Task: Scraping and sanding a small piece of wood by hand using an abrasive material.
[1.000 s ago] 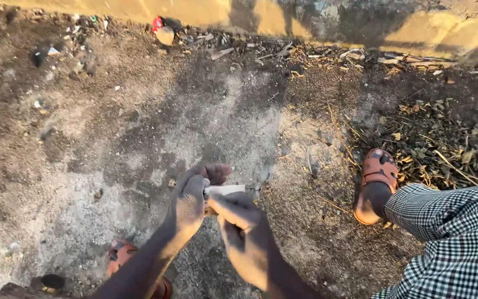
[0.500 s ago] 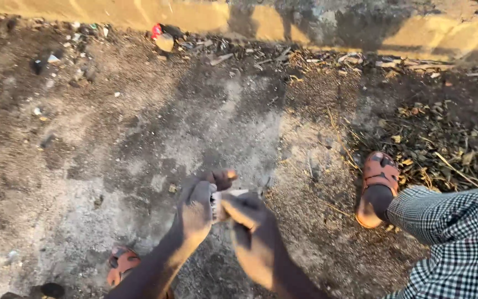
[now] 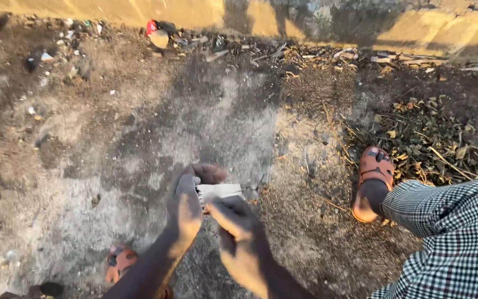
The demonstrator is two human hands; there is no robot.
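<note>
Low in the middle of the head view, both hands met over a small pale, flat object point(image 3: 219, 192), likely a folded scrap of paper or thin card. The left hand point(image 3: 186, 202) curled its fingers over the object's left end, and the right hand point(image 3: 236, 221) pinched it from below and to the right, so the two were together, clamped on the same piece. It was held in the air above the ground, not resting on anything. It looked light and thin, probably easy to bend or tear, so a pinch at the edges with fingertips seemed the sound hold; what it really was could not be told for sure.

Beyond the hands lay bare, grey-brown dirt ground point(image 3: 112, 144). An orange sandal point(image 3: 373, 180) on a foot stood to the right, below a checked trouser leg point(image 3: 455, 232), near a heap of dry leaves point(image 3: 427, 133). Another sandal point(image 3: 120, 260) showed at lower left. Litter point(image 3: 159, 33) lined the far edge.

Compared with half a second before, the hands sat in nearly the same spot, gripping alike; the left thumb had tucked lower.
</note>
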